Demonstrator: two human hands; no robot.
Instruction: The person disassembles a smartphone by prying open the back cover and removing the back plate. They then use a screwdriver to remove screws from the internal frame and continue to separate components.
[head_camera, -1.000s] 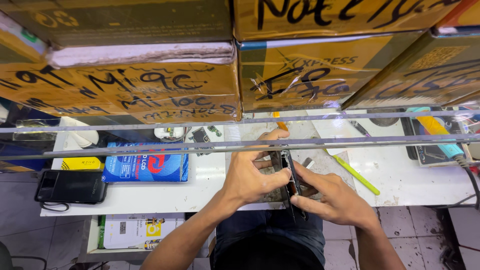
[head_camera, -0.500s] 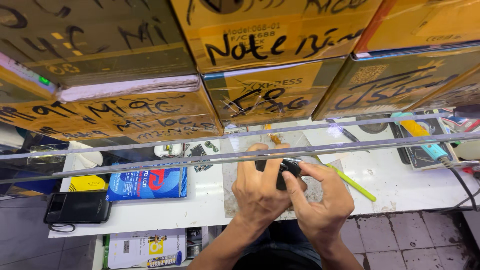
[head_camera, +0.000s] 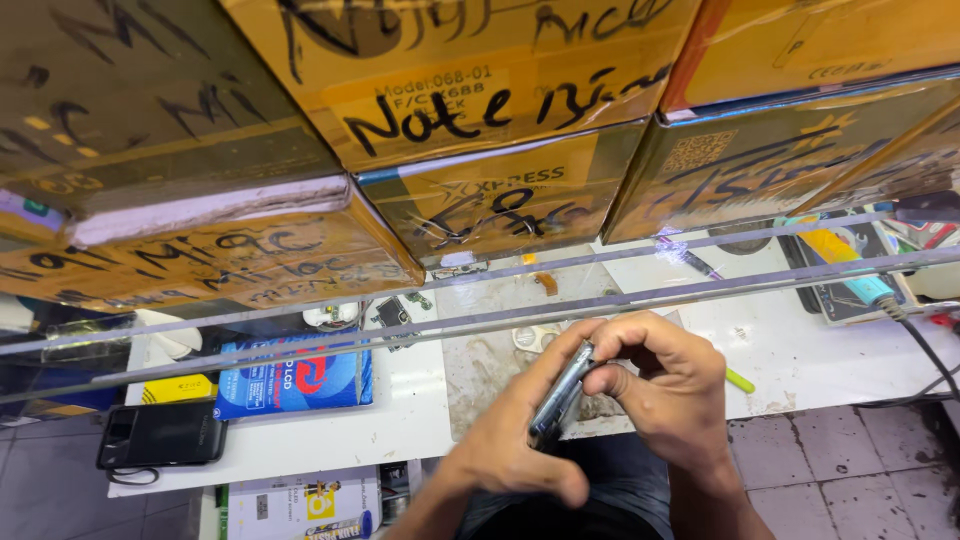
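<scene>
White worktable bearing a worn grey rectangular work mat, a blue flat product box, a black rectangular phone, a yellow-green slim stick and a small yellow packet.

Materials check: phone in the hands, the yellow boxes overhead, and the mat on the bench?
Phone: looks like glass over a metal or plastic frame; its thin edge is glossy with bright glints. Held by the left hand and right hand.
Yellow boxes: cardboard, apparently film-wrapped or taped; shiny reflections over marker writing.
Work mat: probably rubber or silicone, matte grey, stained.
</scene>
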